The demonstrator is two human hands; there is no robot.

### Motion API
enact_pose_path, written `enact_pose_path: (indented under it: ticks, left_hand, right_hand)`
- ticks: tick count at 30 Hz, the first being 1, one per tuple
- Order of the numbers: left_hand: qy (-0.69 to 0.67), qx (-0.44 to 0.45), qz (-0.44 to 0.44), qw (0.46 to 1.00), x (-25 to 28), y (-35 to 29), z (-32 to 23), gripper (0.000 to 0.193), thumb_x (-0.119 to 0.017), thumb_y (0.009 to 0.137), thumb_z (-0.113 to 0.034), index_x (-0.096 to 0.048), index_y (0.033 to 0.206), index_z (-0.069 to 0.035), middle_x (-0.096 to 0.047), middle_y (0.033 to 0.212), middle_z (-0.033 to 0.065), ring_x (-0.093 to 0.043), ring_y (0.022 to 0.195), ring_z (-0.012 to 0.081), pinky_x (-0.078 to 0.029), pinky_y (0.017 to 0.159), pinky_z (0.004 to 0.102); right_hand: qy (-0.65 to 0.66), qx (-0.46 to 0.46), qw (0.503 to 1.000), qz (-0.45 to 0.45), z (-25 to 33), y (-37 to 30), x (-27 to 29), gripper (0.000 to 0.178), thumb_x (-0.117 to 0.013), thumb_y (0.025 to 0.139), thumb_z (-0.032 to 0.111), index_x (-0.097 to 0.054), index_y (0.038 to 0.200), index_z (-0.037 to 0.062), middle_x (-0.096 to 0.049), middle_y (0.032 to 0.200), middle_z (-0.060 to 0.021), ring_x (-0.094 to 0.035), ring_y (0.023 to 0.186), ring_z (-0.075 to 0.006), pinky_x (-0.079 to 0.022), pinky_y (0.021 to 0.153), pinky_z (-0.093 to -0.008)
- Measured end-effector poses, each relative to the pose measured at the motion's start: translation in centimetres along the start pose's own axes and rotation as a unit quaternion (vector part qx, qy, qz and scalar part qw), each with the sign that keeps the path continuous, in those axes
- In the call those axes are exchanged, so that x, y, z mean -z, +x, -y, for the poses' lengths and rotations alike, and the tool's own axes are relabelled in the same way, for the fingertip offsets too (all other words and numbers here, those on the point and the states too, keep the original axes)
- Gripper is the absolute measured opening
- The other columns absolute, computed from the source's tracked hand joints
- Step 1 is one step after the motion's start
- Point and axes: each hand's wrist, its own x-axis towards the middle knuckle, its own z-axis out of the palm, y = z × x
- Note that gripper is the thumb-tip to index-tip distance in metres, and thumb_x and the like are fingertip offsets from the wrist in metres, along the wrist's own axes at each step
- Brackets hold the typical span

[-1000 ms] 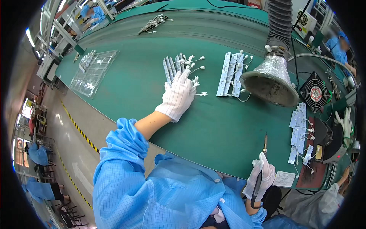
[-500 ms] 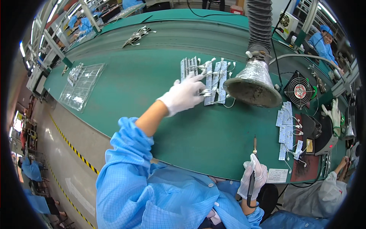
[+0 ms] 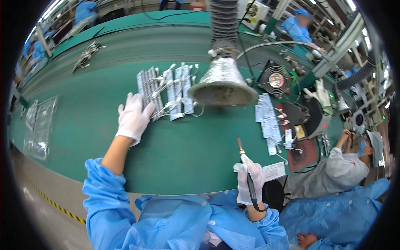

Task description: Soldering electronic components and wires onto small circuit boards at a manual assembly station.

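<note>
We see the white-gloved left hand (image 3: 134, 117) beside a bundle of narrow strips (image 3: 146, 85), its fingers spread and its grip loose, with nothing enclosed; whether the thumb touches the nearest strip ends or wires, we cannot tell. The bundle lies on the green table (image 3: 187, 154), just left of a set of wider pale strips (image 3: 178, 85). We take this close, side-by-side arrangement as a way to hold the pieces in order, with white leads (image 3: 166, 106) spilling to the right over their neighbours.

Near the table's front edge, we find the grip of the right hand (image 3: 251, 177), gloved too, wrapped around the dark handle of a soldering iron (image 3: 251, 189). Its metal tip points away from the body and slightly left; we judge that this holds the working end away from the sleeves and the other hand.

A flared metal hood (image 3: 223, 79) hangs from a ribbed hose (image 3: 223, 25) just right of the wider strips, presumably placed there to draw off fumes. Farther right we see a round fan (image 3: 277, 79) and, nearer, a group of pale boards (image 3: 270, 125) with short leads, perhaps set there to be within the right hand's reach.
</note>
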Motion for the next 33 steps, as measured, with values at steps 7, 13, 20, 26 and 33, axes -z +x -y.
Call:
enact_pose_path:
  ticks: [7, 13, 20, 26, 33]
  left_hand:
    - [0.004, 0.003, -0.024, 1.0, 0.0, 0.2, 0.9, 0.051, -0.051, 0.089, -0.046, -0.057, 0.111, -0.001, -0.045, 0.134, 0.0172, -0.033, 0.132, 0.0333, -0.024, 0.108, 0.0519]
    - [0.04, -0.007, -0.089, 0.995, -1.8, 0.0, 1.4, 0.043, -0.055, 0.089, -0.04, -0.062, 0.098, 0.002, -0.051, 0.128, 0.0191, -0.041, 0.126, 0.0339, -0.033, 0.104, 0.0461]
    - [-0.319, 0.144, -0.109, 0.93, -0.1, 1.2, 2.1, 0.024, -0.052, 0.089, -0.022, -0.06, 0.091, 0.0, -0.064, 0.083, 0.016, -0.065, 0.081, 0.0293, -0.053, 0.069, 0.0372]
    - [-0.682, 0.101, -0.143, 0.71, 1.6, 1.4, 2.4, 0.012, -0.051, 0.087, -0.008, -0.045, 0.091, 0.002, -0.059, 0.097, 0.0168, -0.065, 0.089, 0.0244, -0.058, 0.074, 0.0354]
    - [-0.68, -0.084, 0.228, 0.692, 7.4, -3.8, 0.4, 0.024, -0.063, 0.078, -0.007, -0.045, 0.094, -0.007, -0.062, 0.095, 0.0246, -0.058, 0.057, 0.0184, -0.047, 0.042, 0.0276]
  right_hand:
    - [0.066, -0.042, 0.996, 0.042, 1.7, 4.3, 1.7, 0.025, -0.054, 0.092, 0.01, -0.056, 0.114, -0.0002, -0.065, 0.1, -0.0149, -0.063, 0.075, -0.0232, -0.05, 0.07, -0.033]
    - [0.125, -0.062, 0.99, 0.023, 1.0, 6.6, -1.8, 0.025, -0.051, 0.094, 0.013, -0.058, 0.114, -0.0015, -0.064, 0.09, -0.0115, -0.06, 0.072, -0.0147, -0.05, 0.068, -0.0281]
    - [0.184, -0.128, 0.975, -0.008, -1.1, 5.2, -4.0, 0.023, -0.052, 0.094, 0.013, -0.061, 0.11, -0.0016, -0.064, 0.078, -0.0073, -0.058, 0.062, -0.0096, -0.049, 0.059, -0.0229]
    - [0.192, -0.148, 0.97, -0.022, -1.2, 5.1, -4.1, 0.023, -0.052, 0.095, 0.014, -0.061, 0.11, -0.0015, -0.063, 0.077, -0.0077, -0.058, 0.062, -0.01, -0.049, 0.06, -0.0234]
    - [0.174, -0.15, 0.973, -0.039, -1.2, 5.1, -3.8, 0.027, -0.052, 0.095, 0.018, -0.059, 0.113, -0.0013, -0.062, 0.078, -0.0081, -0.058, 0.065, -0.0099, -0.049, 0.062, -0.0236]
